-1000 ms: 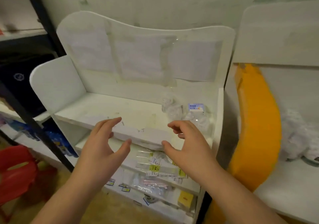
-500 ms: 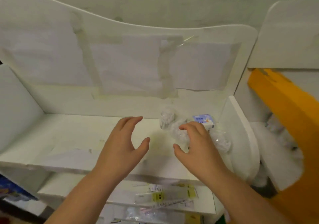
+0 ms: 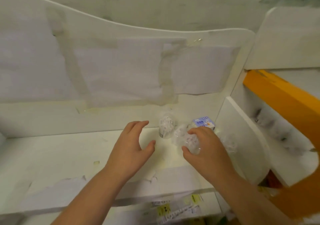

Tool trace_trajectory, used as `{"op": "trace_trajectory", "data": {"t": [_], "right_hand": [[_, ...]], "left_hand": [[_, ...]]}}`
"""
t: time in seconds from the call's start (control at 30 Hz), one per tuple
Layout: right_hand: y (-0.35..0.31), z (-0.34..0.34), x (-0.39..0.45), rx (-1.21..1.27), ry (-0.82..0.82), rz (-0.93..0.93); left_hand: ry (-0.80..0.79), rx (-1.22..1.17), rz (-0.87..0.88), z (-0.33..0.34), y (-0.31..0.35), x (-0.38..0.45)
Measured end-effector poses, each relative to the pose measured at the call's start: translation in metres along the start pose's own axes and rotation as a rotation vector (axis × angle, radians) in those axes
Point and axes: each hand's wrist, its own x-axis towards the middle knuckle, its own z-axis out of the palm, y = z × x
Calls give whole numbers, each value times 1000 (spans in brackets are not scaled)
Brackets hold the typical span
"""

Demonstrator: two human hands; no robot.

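Observation:
On the white shelf (image 3: 69, 155) my right hand (image 3: 206, 148) curls over a clear crinkled plastic packet (image 3: 183, 138), thumb and fingers round it. A second clear packet with white pieces (image 3: 166, 126) stands upright just behind, against the back panel. A small blue-and-white box (image 3: 203, 122) sits behind my right hand in the corner. My left hand (image 3: 131, 148) hovers over the shelf left of the packets, fingers spread and holding nothing.
Paper sheets are taped to the white back panel (image 3: 121, 72). A white side wall (image 3: 242, 138) bounds the shelf on the right, with another clear packet (image 3: 228, 143) beside it. An orange panel (image 3: 285, 100) lies farther right. A lower shelf holds yellow-labelled packets (image 3: 178, 209).
The view has closed in on the shelf. Both hands have moved forward over it, and my right hand has come down onto the clear packet and closed round it.

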Motion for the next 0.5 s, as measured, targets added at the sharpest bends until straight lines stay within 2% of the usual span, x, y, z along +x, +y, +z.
{"op": "trace_trajectory", "data": {"t": [0.2, 0.3, 0.5], "right_hand": [[-12, -19, -22, 45, 122, 32], [-13, -26, -31, 32, 129, 26], [-8, -34, -45, 10, 135, -16]], "left_hand": [[-45, -17, 34, 34, 6, 38], [-82, -8, -22, 60, 10, 57], [2, 14, -109, 86, 9, 72]]}}
